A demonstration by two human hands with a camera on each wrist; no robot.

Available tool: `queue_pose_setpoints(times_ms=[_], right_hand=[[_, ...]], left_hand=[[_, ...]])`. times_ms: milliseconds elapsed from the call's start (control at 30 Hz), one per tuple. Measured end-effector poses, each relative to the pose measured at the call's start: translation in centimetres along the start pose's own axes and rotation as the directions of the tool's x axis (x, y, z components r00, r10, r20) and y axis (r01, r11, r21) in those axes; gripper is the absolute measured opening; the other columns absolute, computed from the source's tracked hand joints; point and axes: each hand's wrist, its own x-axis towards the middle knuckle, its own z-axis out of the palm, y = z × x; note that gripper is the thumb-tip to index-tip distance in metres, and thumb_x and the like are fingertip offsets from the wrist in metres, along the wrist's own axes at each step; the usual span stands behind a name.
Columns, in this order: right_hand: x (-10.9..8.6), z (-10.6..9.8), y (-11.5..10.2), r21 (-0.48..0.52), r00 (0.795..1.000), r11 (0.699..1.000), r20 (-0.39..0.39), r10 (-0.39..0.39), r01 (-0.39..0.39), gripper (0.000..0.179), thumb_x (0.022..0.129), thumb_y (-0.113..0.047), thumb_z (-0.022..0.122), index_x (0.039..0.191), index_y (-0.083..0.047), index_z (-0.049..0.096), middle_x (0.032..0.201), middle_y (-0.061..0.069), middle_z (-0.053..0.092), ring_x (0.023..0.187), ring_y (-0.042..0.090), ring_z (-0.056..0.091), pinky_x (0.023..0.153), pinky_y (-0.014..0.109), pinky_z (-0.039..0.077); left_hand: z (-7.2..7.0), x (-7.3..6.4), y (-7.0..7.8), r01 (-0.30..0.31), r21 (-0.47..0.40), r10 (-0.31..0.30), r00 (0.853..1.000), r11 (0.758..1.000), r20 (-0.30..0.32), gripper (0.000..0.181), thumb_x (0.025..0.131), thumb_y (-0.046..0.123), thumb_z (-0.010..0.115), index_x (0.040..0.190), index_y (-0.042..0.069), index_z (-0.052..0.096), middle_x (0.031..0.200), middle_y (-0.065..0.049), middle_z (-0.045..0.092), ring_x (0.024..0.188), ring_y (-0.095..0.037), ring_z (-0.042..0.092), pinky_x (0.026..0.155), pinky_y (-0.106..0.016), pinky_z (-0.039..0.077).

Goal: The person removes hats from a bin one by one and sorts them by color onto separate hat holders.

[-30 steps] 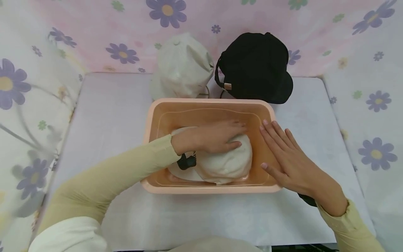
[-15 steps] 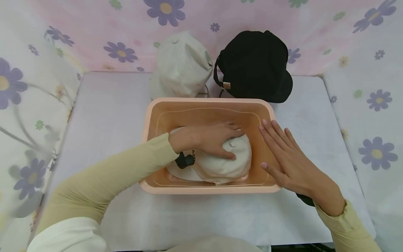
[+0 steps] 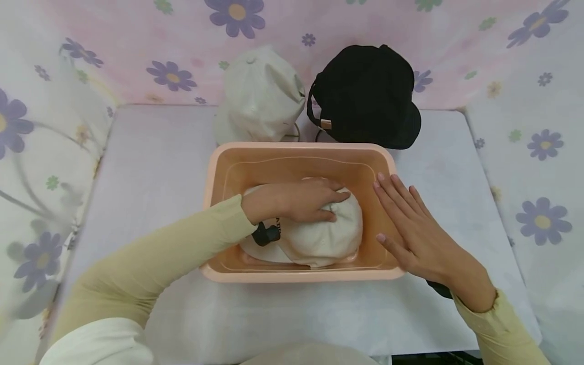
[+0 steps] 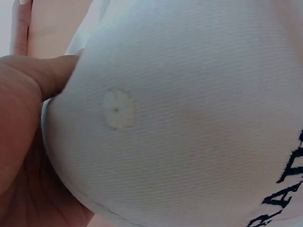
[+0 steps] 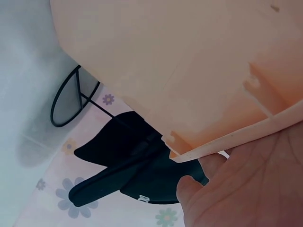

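A white baseball cap (image 3: pixel 328 238) lies in a peach plastic basin (image 3: pixel 292 277), its brim toward the left. My left hand (image 3: pixel 307 200) reaches over the basin's left side and pinches the cap's crown, thumb and fingers curled into the cloth. The left wrist view shows the crown (image 4: pixel 180 109) close up, with dark lettering and a stitched eyelet; part of the hand goes out of sight behind it. My right hand (image 3: pixel 422 238) rests with straight fingers against the basin's right rim. From the right wrist view, its palm (image 5: pixel 255 184) sits beneath that rim.
Behind the basin, an off-white cap (image 3: pixel 262 94) and a black cap (image 3: pixel 367 96) sit on stands. A black wire base (image 5: pixel 54 106) shows under the black cap. A white-covered table (image 3: pixel 150 152) carries everything, with flowered cloth walls (image 3: pixel 173 30) around three sides.
My left hand has shifted slightly left and its fingers have drawn together from lying spread over the crown, bunching the cloth. The right hand stays at the rim.
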Motion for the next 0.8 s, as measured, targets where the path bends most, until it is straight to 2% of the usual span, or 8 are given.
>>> queue_pose_setpoints(times_ms=[233, 400, 800], right_hand=[[0.1, 0.0, 0.0, 0.004, 1.000, 1.000, -0.005, -0.003, 0.003, 0.073, 0.095, -0.044, 0.042, 0.150, -0.008, 0.011, 0.156, 0.011, 0.008, 0.143, 0.030, 0.002, 0.114, 0.044, -0.002], [-0.1, 0.0, 0.0, 0.014, 1.000, 1.000, 0.007, 0.016, -0.016, 0.073, 0.094, -0.041, 0.044, 0.150, -0.009, 0.010, 0.156, 0.008, 0.007, 0.143, 0.030, 0.001, 0.114, 0.043, -0.003], [-0.1, 0.0, -0.1, -0.007, 1.000, 1.000, 0.008, 0.020, -0.020, 0.075, 0.094, -0.044, 0.045, 0.150, -0.010, 0.009, 0.156, 0.009, 0.008, 0.143, 0.029, 0.002, 0.114, 0.045, -0.004]], left_hand=[[-0.5, -0.6, 0.0, 0.000, -0.014, 0.000, 1.000, 1.000, 0.019, 0.057, 0.097, 0.036, 0.047, 0.146, 0.010, 0.031, 0.150, -0.015, 0.027, 0.139, -0.025, 0.024, 0.113, -0.035, 0.018], [-0.9, -1.1, -0.2, -0.006, -0.054, 0.006, 1.000, 0.999, 0.014, 0.056, 0.098, 0.037, 0.045, 0.146, 0.012, 0.031, 0.150, -0.011, 0.029, 0.139, -0.021, 0.025, 0.113, -0.032, 0.019], [-1.5, -2.0, -0.2, -0.059, -0.114, 0.052, 0.996, 0.992, -0.069, 0.053, 0.098, 0.035, 0.045, 0.144, 0.011, 0.036, 0.143, 0.000, 0.041, 0.133, -0.012, 0.035, 0.110, -0.026, 0.024]])
